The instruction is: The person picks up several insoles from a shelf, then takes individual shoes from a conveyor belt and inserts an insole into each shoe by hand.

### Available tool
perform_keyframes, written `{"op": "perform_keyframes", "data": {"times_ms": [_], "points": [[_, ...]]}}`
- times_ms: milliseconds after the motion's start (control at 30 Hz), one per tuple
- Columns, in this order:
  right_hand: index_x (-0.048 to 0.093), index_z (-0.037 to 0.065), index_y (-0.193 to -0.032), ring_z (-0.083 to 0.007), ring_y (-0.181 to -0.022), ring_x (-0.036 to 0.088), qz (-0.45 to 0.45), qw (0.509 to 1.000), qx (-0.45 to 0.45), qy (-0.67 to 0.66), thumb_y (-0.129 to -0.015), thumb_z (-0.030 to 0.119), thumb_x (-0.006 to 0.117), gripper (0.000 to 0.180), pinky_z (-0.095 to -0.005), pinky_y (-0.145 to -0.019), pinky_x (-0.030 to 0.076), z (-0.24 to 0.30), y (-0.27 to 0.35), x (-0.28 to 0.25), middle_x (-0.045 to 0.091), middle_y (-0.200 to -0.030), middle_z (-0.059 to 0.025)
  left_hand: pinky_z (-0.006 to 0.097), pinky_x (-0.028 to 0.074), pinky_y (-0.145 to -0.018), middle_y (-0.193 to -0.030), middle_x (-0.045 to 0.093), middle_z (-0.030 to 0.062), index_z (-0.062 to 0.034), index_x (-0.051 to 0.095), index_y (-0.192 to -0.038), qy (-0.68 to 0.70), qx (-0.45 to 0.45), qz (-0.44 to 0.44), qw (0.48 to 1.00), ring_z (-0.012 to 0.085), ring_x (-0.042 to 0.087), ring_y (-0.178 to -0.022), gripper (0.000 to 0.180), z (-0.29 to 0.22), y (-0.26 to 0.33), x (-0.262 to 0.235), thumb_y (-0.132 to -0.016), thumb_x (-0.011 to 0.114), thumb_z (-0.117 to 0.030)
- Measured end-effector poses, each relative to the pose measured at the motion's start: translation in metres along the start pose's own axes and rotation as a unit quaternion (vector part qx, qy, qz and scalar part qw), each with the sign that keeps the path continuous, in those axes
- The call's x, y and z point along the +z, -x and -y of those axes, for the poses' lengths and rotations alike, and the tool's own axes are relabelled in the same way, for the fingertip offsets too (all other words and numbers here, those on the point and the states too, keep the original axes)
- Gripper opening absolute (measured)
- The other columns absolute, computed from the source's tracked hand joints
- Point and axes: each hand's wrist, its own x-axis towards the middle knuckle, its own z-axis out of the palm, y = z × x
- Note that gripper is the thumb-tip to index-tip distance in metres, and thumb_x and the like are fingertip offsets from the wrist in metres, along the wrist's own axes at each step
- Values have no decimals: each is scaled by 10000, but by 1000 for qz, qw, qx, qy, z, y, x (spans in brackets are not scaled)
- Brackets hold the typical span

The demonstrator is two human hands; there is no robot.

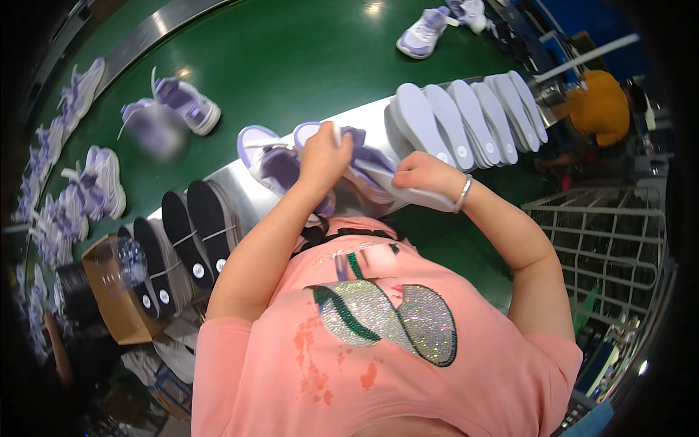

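My left hand (324, 156) is closed on the upper of a white and lavender sneaker (364, 172), near its tongue. A pale insole (429, 197) is pinched in my right hand (428, 175); its far part reaches into the sneaker's opening and its near end sticks out toward my right wrist. Just left of the held sneaker, a matching sneaker (275, 164) rests on the metal ledge, its opening facing me. My left fingertips are partly hidden by the upper.
Stacked lavender insoles (459, 120) line the ledge (349, 113) at right; bundled black insoles (191, 229) lie at left. Several sneakers (186, 105) stand on the green surface (277, 65) beyond. A cardboard box (120, 302) is lower left, a wire rack (604, 247) right.
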Motion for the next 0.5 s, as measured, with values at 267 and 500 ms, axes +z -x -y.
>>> {"op": "perform_keyframes", "data": {"times_ms": [267, 500], "points": [[617, 50, -813, -290, -806, 567, -135, 862, -131, 471, -672, 229, 602, 228, -399, -648, 456, 24, -7, 35, 554, -839, -147, 477, 438, -676, -741, 580, 273, 38, 493, -907, -10, -4, -19, 1000, 433, 564, -737, 255, -2, 8, -1, -801, 518, -193], [607, 41, -767, -292, -792, 571, -63, 866, -119, 482, -664, 177, 600, 171, -371, -640, 472, 34, 17, 18, 572, -762, -141, 480, 440, -653, -718, 579, 261, 33, 488, -902, -31, 10, -21, 999, 428, 565, -710, 243, 2, 7, 2, -809, 527, -189]]}}
